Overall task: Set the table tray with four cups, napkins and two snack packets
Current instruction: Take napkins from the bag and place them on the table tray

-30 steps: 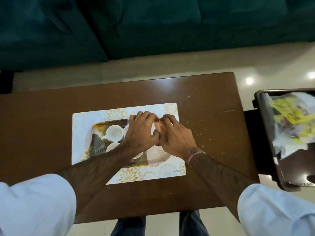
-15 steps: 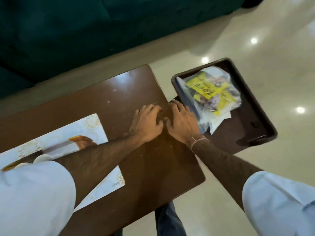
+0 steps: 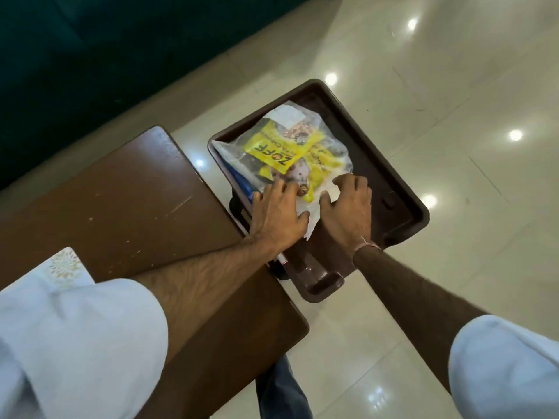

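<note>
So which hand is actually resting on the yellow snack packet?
The left hand: its fingers lie on the yellow snack packet. The right hand sits beside it, on white paper.

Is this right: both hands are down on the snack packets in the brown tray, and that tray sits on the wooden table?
Not quite. In the head view the brown tray sits beside the wooden table, off its end over the tiled floor, not on it. The rest holds: left hand and right hand are down on the snack packets.
</note>
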Action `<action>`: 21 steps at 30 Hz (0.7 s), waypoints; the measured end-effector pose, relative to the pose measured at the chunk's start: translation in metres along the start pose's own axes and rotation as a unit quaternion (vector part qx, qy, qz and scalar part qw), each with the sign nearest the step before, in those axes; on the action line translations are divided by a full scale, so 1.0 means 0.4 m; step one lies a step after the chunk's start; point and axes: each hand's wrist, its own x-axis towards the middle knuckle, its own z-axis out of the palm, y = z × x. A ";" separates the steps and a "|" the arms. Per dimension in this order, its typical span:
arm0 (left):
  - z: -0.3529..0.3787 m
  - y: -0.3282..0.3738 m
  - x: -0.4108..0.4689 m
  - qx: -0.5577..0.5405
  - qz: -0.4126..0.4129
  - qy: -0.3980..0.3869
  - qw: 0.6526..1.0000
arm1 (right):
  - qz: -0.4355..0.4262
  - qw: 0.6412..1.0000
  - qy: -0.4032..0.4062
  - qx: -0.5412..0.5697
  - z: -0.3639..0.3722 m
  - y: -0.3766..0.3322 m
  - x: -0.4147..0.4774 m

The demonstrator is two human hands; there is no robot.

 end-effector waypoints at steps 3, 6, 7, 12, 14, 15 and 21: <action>0.025 0.038 0.025 0.025 -0.054 0.004 0.998 | 0.087 0.991 0.017 0.098 0.004 0.041 0.018; 0.038 0.061 0.042 0.045 -0.085 0.017 0.995 | 0.144 0.980 -0.005 0.136 0.012 0.061 0.029; 0.038 0.061 0.046 0.043 -0.088 0.029 0.995 | 0.147 0.979 -0.015 0.140 0.015 0.062 0.030; 0.015 0.049 0.052 -0.072 -0.061 0.082 0.992 | 0.156 0.973 -0.048 0.165 0.028 0.057 0.048; 0.006 0.041 0.048 -0.127 -0.048 0.095 0.986 | 0.163 0.971 -0.061 0.161 0.034 0.051 0.055; 0.001 0.037 0.046 -0.147 -0.049 0.096 0.983 | 0.166 0.972 -0.065 0.152 0.038 0.046 0.057; -0.008 0.020 0.050 -0.216 -0.064 0.110 0.968 | 0.223 0.968 -0.074 0.090 0.060 0.004 0.069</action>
